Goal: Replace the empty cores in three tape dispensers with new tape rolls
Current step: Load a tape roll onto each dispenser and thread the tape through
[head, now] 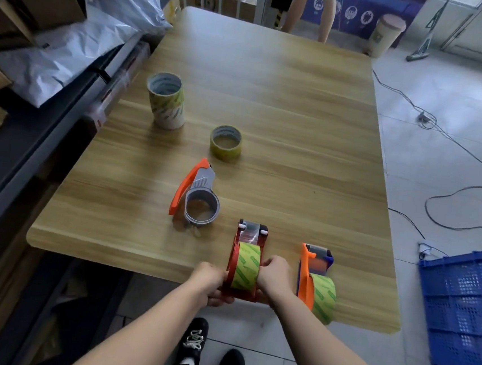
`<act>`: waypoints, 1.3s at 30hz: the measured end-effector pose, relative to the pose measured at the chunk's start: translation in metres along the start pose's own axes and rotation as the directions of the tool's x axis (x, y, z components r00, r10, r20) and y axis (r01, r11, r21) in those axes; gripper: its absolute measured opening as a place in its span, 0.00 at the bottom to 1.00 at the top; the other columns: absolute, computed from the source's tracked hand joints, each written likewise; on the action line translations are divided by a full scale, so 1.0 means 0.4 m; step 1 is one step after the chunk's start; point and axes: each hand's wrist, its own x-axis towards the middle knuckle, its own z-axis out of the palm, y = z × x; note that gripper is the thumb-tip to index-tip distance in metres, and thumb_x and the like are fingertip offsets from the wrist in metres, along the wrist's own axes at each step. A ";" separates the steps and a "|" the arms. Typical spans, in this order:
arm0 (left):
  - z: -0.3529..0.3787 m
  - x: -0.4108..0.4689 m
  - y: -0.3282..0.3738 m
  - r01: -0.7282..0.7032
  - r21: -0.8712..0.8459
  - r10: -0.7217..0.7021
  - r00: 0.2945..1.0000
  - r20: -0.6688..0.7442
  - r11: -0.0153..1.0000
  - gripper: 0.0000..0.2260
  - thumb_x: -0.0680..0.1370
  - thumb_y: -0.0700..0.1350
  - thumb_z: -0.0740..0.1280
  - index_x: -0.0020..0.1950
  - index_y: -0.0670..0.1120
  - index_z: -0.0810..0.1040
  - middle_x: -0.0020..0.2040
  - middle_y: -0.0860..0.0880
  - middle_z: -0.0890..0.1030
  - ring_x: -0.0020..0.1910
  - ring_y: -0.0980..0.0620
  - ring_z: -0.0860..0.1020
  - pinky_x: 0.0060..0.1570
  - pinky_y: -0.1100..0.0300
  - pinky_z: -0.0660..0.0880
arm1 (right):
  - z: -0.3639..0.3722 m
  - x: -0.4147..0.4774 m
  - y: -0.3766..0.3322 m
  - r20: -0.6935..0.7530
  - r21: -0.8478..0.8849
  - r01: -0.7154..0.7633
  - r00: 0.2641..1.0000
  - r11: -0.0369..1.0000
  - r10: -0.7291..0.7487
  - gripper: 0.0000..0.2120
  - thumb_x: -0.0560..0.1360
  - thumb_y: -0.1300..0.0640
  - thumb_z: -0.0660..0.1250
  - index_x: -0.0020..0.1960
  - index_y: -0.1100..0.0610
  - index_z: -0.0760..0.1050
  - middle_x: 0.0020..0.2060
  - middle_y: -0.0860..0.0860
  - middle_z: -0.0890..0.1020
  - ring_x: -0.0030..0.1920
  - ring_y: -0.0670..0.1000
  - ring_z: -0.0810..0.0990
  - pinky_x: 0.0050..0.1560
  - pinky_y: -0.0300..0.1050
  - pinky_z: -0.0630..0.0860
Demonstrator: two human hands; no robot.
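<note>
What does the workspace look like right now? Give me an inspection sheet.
surface: wooden table.
job's things: red dispenser with green tape roll at near edge; orange dispenser, loaded, beside it; grey dispenser flat, no green roll; roll stack and single roll behind.
clutter: nothing seen.
grips: left hand grips red dispenser; right hand holds green tape roll.
cables: cords on floor, right.
surroundings: blue crate right; plastic bags left; bin and a person's legs beyond.

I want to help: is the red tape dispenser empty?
No, a green tape roll sits in the red tape dispenser.
</note>
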 end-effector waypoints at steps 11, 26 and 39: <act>0.019 -0.015 -0.013 -0.017 -0.132 0.022 0.999 0.037 0.991 0.13 0.77 0.35 0.59 0.37 0.40 0.80 0.31 0.43 0.82 0.28 0.48 0.80 0.34 0.59 0.75 | -0.039 -0.012 -0.015 0.001 -0.043 0.047 0.999 0.998 -0.047 0.01 0.71 0.57 0.67 0.42 0.55 0.77 0.29 0.49 0.80 0.33 0.49 0.80 0.33 0.41 0.75; -0.024 -0.024 -0.035 -0.095 0.256 0.108 0.994 -0.035 0.962 0.07 0.80 0.46 0.60 0.44 0.45 0.74 0.35 0.46 0.80 0.25 0.49 0.75 0.26 0.62 0.66 | -0.005 -0.002 0.008 -0.045 -0.035 0.009 0.999 0.999 -0.011 0.07 0.71 0.52 0.67 0.45 0.54 0.74 0.43 0.53 0.81 0.46 0.56 0.79 0.43 0.46 0.76; -0.026 -0.071 -0.024 -0.581 0.453 0.641 0.767 0.029 0.676 0.11 0.69 0.50 0.76 0.50 0.54 0.81 0.42 0.57 0.84 0.42 0.61 0.81 0.44 0.62 0.79 | -0.051 -0.075 -0.047 0.028 0.435 0.066 0.996 0.898 -0.087 0.16 0.75 0.42 0.64 0.42 0.54 0.77 0.41 0.53 0.83 0.46 0.54 0.81 0.50 0.56 0.80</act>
